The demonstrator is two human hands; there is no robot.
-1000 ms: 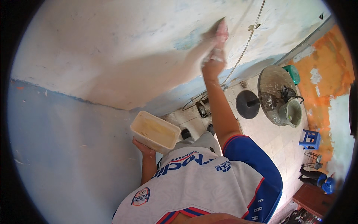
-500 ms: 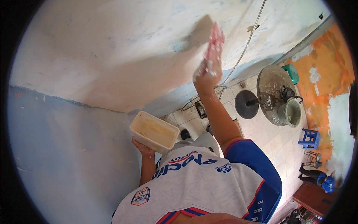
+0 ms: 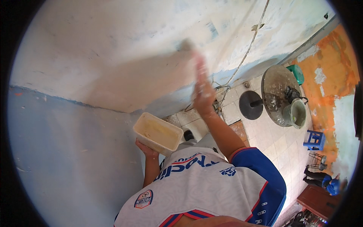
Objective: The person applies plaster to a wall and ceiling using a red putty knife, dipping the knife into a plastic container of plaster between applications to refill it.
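Note:
On the left, my left hand (image 3: 146, 149) is closed under and around the side of a cream rectangular plastic tub (image 3: 177, 137), held tilted near waist height. A thin pale residue coats its inside. My right hand (image 3: 203, 96), splashed with white, is raised in front of the pale wall (image 3: 132, 49). Closed in it is a flat pinkish-red tool (image 3: 200, 65), smeared by motion and streaked with white; its exact kind cannot be made out. Whether the tool touches the wall is unclear. Bluish patches show on the wall around it.
A blue-grey wall (image 3: 68, 151) meets the pale one at my left. A cable (image 3: 247, 47) runs down the pale wall. To the right are a tipped round table (image 3: 274, 87), a grey bucket (image 3: 294, 113) and a blue stool (image 3: 314, 140). Farther off, another person (image 3: 325, 179) is visible.
My right hand has moved left and down along the wall with the pinkish-red tool, uncovering a bluish patch. My left hand and the tub have barely moved.

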